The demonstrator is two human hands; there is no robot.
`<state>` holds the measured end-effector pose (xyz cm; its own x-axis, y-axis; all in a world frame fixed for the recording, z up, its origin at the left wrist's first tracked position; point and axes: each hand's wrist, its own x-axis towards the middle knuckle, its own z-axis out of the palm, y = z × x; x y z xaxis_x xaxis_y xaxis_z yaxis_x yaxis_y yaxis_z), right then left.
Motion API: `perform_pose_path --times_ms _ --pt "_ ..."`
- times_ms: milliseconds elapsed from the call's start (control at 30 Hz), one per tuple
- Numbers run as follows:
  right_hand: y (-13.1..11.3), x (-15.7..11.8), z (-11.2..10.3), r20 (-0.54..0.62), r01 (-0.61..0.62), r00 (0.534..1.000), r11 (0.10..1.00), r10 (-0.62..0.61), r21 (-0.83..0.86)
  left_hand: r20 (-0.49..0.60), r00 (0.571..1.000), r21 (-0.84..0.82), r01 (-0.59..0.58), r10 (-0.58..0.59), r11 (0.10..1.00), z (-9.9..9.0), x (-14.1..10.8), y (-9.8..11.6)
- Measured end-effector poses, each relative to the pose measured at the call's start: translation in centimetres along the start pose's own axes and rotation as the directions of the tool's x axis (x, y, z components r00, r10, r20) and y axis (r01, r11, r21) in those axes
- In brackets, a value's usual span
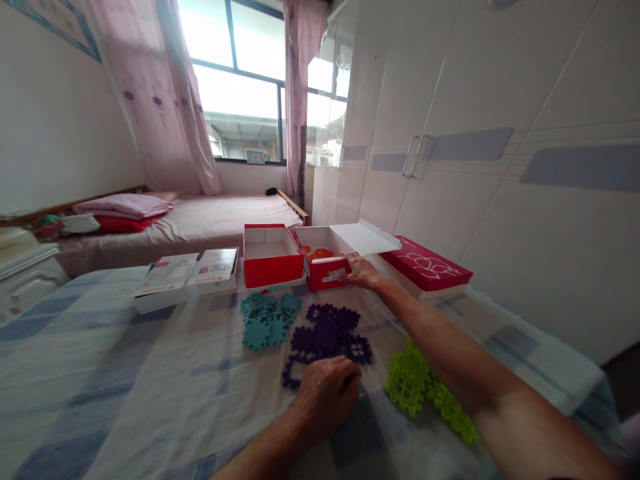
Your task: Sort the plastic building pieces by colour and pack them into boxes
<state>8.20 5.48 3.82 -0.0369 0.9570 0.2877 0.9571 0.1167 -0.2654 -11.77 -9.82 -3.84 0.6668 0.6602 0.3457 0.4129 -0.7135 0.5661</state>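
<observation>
At the far right, a very big white cupboard (480,80). At the far left, a bed (240,213) with a pink sheet. Across the near side, a pale cloth (165,400) with blue patches. Far back, pink curtains (177,100) beside a bright window (235,100).

On the far part of the cloth, a row of boxes. On the right, a dark red box (433,261) with a white flower drawing. On the left, two shallow white boxes (173,272). Between, a flapped red box (316,277), white flap out to the right, and just left of it, an open red box (273,270).

Nearer, flat pieces with bumpy edges: purple pieces (325,333) in the middle, green pieces (411,380) to the right, teal pieces (267,323) to the left.

Right hand (363,270) at the near right corner of the flapped red box, touching; cannot tell about a tight grip. Left hand (327,390) curled up, just near of the purple pieces; cannot tell about anything inside.

Smallest, orange pieces (320,253) inside the flapped red box.
</observation>
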Motion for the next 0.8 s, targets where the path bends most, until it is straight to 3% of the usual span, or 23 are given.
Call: perform_pose_path --times_ms 233,567,800 --pt "1.2 -1.3 -0.4 -0.047 -0.015 0.999 0.994 0.010 -0.109 0.010 1.000 0.010 0.007 -0.008 1.000 0.0 0.0 0.0" --pt "6.9 -6.3 -3.1 -0.060 -0.015 0.998 0.987 0.005 -0.162 -0.001 1.000 0.007 0.005 -0.005 1.000 0.0 -0.1 0.0" --pt "8.6 -7.7 -3.3 -0.100 -0.063 0.994 0.986 0.048 -0.155 -0.008 1.000 0.008 0.003 -0.002 1.000 0.2 0.0 -0.2"
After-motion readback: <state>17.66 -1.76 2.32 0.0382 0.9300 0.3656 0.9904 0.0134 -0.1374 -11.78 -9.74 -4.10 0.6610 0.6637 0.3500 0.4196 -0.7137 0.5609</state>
